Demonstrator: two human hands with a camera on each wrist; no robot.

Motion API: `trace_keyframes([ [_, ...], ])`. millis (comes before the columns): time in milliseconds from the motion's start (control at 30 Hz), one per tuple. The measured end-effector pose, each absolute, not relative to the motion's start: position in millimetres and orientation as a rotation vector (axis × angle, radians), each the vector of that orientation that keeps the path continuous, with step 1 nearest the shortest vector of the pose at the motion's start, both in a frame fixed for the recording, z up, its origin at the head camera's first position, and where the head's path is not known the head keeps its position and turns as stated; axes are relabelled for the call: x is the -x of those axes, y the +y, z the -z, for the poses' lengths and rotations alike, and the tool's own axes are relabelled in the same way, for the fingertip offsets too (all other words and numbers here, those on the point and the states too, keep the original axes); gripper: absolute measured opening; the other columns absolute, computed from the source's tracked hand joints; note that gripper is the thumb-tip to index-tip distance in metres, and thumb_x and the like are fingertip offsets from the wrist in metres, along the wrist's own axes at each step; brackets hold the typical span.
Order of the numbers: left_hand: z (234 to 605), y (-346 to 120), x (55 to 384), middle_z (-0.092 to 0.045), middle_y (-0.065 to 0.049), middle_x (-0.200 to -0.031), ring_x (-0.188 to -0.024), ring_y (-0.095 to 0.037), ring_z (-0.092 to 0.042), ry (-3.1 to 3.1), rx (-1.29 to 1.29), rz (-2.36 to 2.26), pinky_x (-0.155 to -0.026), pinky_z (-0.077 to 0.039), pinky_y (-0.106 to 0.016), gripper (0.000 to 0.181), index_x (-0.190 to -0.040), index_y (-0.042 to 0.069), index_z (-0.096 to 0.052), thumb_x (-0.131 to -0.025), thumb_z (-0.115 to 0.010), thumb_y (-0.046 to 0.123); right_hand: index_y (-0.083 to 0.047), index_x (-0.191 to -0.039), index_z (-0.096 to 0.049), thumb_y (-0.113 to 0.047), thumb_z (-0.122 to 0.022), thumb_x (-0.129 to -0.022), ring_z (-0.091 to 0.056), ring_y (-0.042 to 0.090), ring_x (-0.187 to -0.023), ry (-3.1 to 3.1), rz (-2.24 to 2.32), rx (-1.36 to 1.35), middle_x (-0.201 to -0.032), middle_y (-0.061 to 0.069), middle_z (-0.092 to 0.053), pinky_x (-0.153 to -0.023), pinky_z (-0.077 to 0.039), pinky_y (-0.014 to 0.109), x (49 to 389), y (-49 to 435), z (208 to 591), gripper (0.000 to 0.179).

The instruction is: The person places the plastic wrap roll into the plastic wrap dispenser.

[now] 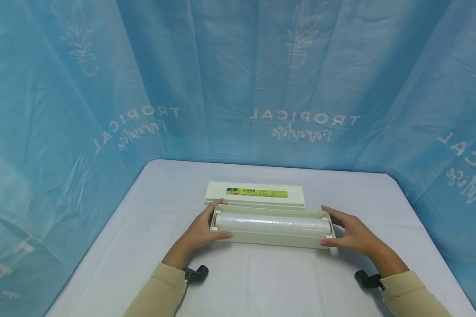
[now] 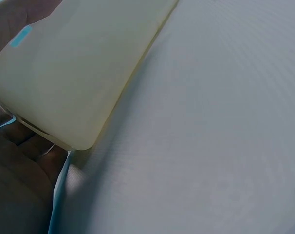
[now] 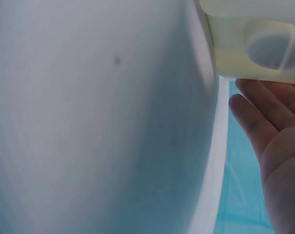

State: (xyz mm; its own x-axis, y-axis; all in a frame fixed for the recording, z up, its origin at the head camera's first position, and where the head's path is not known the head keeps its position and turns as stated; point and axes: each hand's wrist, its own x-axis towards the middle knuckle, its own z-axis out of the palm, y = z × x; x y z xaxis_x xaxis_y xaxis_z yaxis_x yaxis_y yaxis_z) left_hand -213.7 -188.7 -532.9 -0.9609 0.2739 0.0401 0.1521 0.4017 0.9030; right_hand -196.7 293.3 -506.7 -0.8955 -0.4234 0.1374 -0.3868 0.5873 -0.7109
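Observation:
A long cream plastic box lies across the white table with its top uncovered. Inside it sits a roll of clear cling film. My left hand grips the box's left end, thumb on the near wall and fingers round the far side. At the opposite end my right hand holds the box the same way, thumb at the near corner. Just behind the box rests its matching lid, which carries a yellow-green label. In the right wrist view the box's end wall shows a round opening.
White cloth covers the table, whose far edge meets a blue printed curtain. The curtain also hangs along the left and right sides. A small black camera is strapped to the left wrist, and another black camera to the right.

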Motion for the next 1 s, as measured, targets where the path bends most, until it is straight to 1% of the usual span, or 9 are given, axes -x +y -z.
trace_keyframes([
  [267, 531, -187, 213, -0.046, -0.005, -0.158, -0.133, -0.03, -0.053, 2.541, -0.365, -1.589, -0.11, -0.042, -0.059, 0.122, -0.167, 0.025, -0.029, -0.071, -0.1, 0.043, 0.005, -0.158, -0.041, -0.035, -0.098, -0.077, -0.054, 0.045, -0.134, 2.721, 1.269, 0.718, -0.154, 0.025, -0.049, -0.105, -0.043, 0.063, 197, 294, 509, 0.106],
  [367, 529, -190, 214, -0.044, -0.005, -0.159, -0.133, -0.029, -0.053, 2.523, -0.409, -1.589, -0.11, -0.043, -0.057, 0.121, -0.168, 0.023, -0.026, -0.073, -0.098, 0.041, 0.004, -0.158, -0.04, -0.035, -0.097, -0.077, -0.053, 0.045, -0.135, 2.715, 1.272, 0.717, -0.154, 0.025, -0.049, -0.105, -0.043, 0.063, 197, 293, 509, 0.106],
  [467, 525, -194, 216, -0.042, -0.005, -0.162, -0.14, -0.03, -0.048, 2.48, -0.501, -1.632, -0.114, -0.04, -0.052, 0.108, -0.168, 0.018, -0.025, -0.084, -0.092, 0.034, 0.004, -0.158, -0.04, -0.035, -0.097, -0.078, -0.053, 0.045, -0.135, 2.71, 1.273, 0.71, -0.154, 0.023, -0.05, -0.105, -0.043, 0.064, 197, 293, 508, 0.106],
  [567, 522, -199, 218, -0.04, -0.005, -0.164, -0.151, -0.027, -0.035, 2.457, -0.585, -1.686, -0.121, -0.03, -0.047, 0.089, -0.167, 0.015, -0.027, -0.097, -0.079, 0.029, 0.004, -0.159, -0.04, -0.034, -0.097, -0.079, -0.054, 0.045, -0.135, 2.704, 1.269, 0.701, -0.154, 0.022, -0.05, -0.105, -0.043, 0.064, 197, 293, 508, 0.105],
  [633, 521, -202, 220, -0.04, -0.003, -0.165, -0.155, -0.023, -0.027, 2.466, -0.607, -1.707, -0.123, -0.022, -0.043, 0.078, -0.167, 0.017, -0.029, -0.102, -0.072, 0.029, 0.004, -0.159, -0.04, -0.035, -0.096, -0.079, -0.054, 0.044, -0.135, 2.7, 1.263, 0.696, -0.154, 0.022, -0.05, -0.106, -0.042, 0.064, 197, 293, 508, 0.105],
  [667, 520, -203, 221, -0.04, -0.003, -0.165, -0.155, -0.022, -0.027, 2.474, -0.616, -1.709, -0.124, -0.021, -0.043, 0.075, -0.167, 0.018, -0.03, -0.104, -0.069, 0.029, 0.004, -0.159, -0.039, -0.034, -0.096, -0.08, -0.054, 0.044, -0.135, 2.698, 1.263, 0.697, -0.154, 0.022, -0.05, -0.106, -0.043, 0.064, 197, 294, 508, 0.105],
  [733, 521, -205, 224, -0.04, -0.003, -0.165, -0.155, -0.023, -0.028, 2.474, -0.637, -1.726, -0.124, -0.02, -0.044, 0.071, -0.166, 0.016, -0.032, -0.105, -0.067, 0.026, 0.003, -0.159, -0.039, -0.035, -0.096, -0.08, -0.054, 0.043, -0.135, 2.698, 1.263, 0.699, -0.154, 0.021, -0.05, -0.106, -0.043, 0.063, 197, 294, 508, 0.104],
  [900, 521, -210, 235, -0.039, -0.005, -0.165, -0.155, -0.026, -0.028, 2.518, -0.642, -1.719, -0.124, -0.019, -0.046, 0.068, -0.164, 0.009, -0.035, -0.105, -0.067, 0.023, 0.002, -0.16, -0.039, -0.033, -0.095, -0.081, -0.054, 0.043, -0.135, 2.688, 1.268, 0.702, -0.154, 0.022, -0.05, -0.106, -0.042, 0.064, 198, 295, 509, 0.103],
  [1000, 521, -216, 245, -0.04, -0.006, -0.164, -0.153, -0.027, -0.032, 2.558, -0.62, -1.718, -0.124, -0.021, -0.045, 0.066, -0.162, 0.006, -0.036, -0.106, -0.067, 0.02, 0.001, -0.161, -0.037, -0.033, -0.095, -0.082, -0.053, 0.044, -0.136, 2.677, 1.264, 0.7, -0.156, 0.023, -0.048, -0.106, -0.042, 0.064, 198, 295, 509, 0.103],
])
